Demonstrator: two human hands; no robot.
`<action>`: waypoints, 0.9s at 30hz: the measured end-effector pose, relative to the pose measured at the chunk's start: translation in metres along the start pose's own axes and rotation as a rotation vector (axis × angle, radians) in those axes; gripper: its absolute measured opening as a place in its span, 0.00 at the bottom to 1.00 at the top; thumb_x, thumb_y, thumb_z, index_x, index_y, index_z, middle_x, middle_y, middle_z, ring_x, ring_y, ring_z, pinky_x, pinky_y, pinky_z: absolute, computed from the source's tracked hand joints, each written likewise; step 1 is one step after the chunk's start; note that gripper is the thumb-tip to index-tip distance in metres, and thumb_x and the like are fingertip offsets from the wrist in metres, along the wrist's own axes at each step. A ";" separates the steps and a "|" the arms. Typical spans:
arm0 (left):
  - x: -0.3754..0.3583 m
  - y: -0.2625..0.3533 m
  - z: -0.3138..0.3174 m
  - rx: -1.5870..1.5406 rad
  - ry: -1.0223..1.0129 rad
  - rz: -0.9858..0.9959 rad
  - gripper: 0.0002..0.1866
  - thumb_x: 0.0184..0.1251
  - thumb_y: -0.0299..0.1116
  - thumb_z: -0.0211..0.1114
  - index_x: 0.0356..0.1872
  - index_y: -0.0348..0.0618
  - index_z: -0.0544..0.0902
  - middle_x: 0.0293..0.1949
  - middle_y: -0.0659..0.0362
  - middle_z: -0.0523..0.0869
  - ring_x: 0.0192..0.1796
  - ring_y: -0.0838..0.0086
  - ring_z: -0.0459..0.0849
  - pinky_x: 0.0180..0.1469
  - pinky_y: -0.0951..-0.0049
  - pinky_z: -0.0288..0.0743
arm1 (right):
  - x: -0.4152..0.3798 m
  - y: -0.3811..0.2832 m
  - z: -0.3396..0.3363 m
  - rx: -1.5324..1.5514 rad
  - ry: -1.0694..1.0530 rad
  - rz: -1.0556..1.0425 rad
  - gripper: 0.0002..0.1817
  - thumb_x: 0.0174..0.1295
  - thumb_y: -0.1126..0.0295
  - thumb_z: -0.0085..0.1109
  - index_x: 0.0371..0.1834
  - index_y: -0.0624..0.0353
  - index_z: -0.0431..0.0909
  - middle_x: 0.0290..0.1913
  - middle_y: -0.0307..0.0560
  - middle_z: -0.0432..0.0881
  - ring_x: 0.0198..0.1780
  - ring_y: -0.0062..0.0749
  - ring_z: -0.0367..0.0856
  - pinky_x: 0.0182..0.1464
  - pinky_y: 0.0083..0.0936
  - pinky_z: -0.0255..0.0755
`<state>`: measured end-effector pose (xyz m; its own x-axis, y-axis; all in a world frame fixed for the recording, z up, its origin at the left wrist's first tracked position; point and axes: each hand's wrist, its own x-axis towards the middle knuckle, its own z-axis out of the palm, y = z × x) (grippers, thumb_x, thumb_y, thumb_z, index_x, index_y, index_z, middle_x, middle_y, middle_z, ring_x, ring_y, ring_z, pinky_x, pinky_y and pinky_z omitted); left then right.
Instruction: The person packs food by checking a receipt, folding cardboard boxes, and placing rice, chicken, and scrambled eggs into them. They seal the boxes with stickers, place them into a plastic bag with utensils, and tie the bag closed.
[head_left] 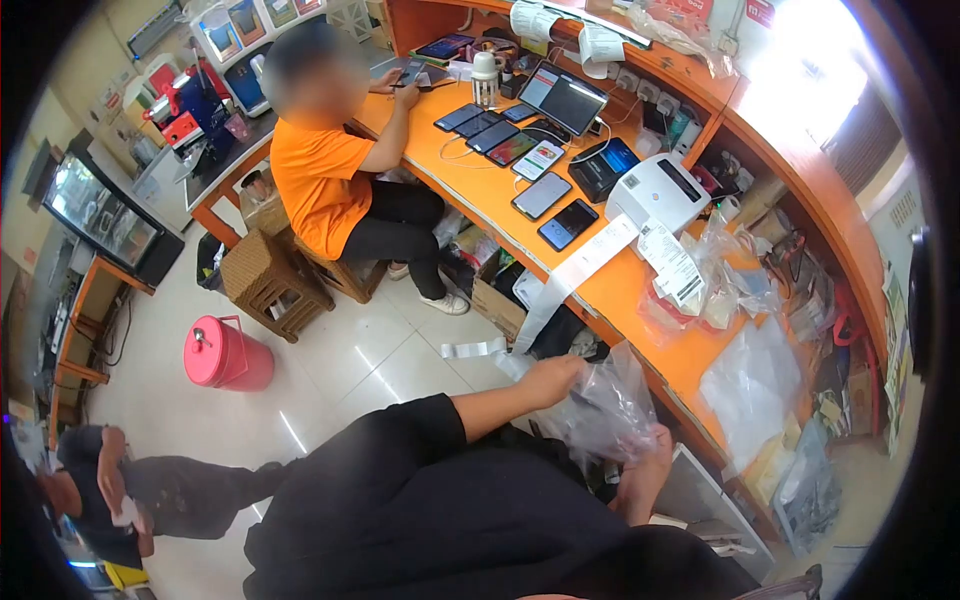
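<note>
A clear plastic bag (606, 405) is held between my two hands, beside the front edge of the orange counter (610, 290). My left hand (556, 381) is closed on the bag's left side, with a long paper strip (572, 275) hanging just beyond it. On the bag's right side my right hand (650, 462) grips the plastic, its fingers bent around it. What the bag holds, if anything, is hard to make out. Near the hands on the counter lie printed receipts (672, 262) and more clear plastic bags (722, 275).
A person in an orange shirt (318, 180) sits at the counter's far end. Several phones (542, 196), a tablet (562, 97) and a white printer (660, 193) stand on it. A pink bucket (228, 354) is on the floor; another person (170, 495) stands at lower left.
</note>
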<state>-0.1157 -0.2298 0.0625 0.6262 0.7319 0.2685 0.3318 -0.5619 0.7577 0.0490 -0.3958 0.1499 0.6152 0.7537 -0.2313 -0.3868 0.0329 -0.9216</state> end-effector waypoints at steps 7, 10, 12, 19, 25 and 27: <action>0.026 -0.014 -0.066 0.339 0.056 0.317 0.08 0.57 0.31 0.64 0.37 0.50 0.76 0.31 0.62 0.78 0.34 0.65 0.83 0.33 0.65 0.77 | -0.001 -0.036 -0.009 -0.633 -0.144 -0.287 0.02 0.57 0.76 0.57 0.29 0.59 0.73 0.26 0.36 0.77 0.27 0.23 0.74 0.30 0.18 0.67; 0.039 -0.025 -0.089 0.444 0.094 0.423 0.09 0.54 0.32 0.65 0.36 0.51 0.75 0.29 0.62 0.75 0.32 0.68 0.82 0.30 0.67 0.77 | -0.010 -0.044 -0.002 -0.930 -0.181 -0.480 0.09 0.57 0.72 0.64 0.25 0.62 0.75 0.20 0.41 0.75 0.21 0.26 0.70 0.25 0.24 0.63; 0.046 -0.028 -0.104 0.511 0.082 0.490 0.10 0.52 0.32 0.65 0.35 0.51 0.75 0.28 0.63 0.75 0.30 0.69 0.82 0.28 0.68 0.77 | -0.009 -0.041 -0.013 -1.062 -0.159 -0.515 0.09 0.58 0.72 0.64 0.25 0.63 0.76 0.18 0.46 0.74 0.18 0.31 0.71 0.23 0.28 0.62; 0.068 -0.017 -0.127 0.577 0.233 0.438 0.08 0.52 0.32 0.63 0.34 0.50 0.74 0.28 0.63 0.76 0.31 0.68 0.83 0.30 0.68 0.78 | -0.024 -0.041 0.001 -1.115 -0.028 -0.820 0.08 0.61 0.73 0.59 0.25 0.62 0.76 0.19 0.52 0.73 0.21 0.45 0.74 0.26 0.34 0.66; 0.062 0.055 -0.085 -0.129 0.256 0.402 0.15 0.44 0.20 0.65 0.36 0.46 0.80 0.29 0.60 0.81 0.31 0.60 0.83 0.31 0.65 0.75 | -0.023 -0.053 0.012 -1.038 -0.061 -0.702 0.19 0.57 0.65 0.65 0.48 0.64 0.74 0.48 0.55 0.78 0.47 0.49 0.77 0.50 0.33 0.70; 0.049 0.090 -0.075 -0.324 0.152 0.442 0.16 0.41 0.19 0.66 0.35 0.45 0.82 0.26 0.59 0.80 0.29 0.60 0.82 0.29 0.66 0.74 | -0.029 -0.049 0.032 -1.113 0.013 -0.682 0.31 0.45 0.64 0.73 0.53 0.62 0.71 0.49 0.53 0.78 0.50 0.49 0.78 0.52 0.37 0.70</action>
<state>-0.1076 -0.2160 0.1887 0.5401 0.5144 0.6661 -0.1875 -0.6980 0.6911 0.0286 -0.3984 0.2116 0.4694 0.7944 0.3855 0.7728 -0.1584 -0.6146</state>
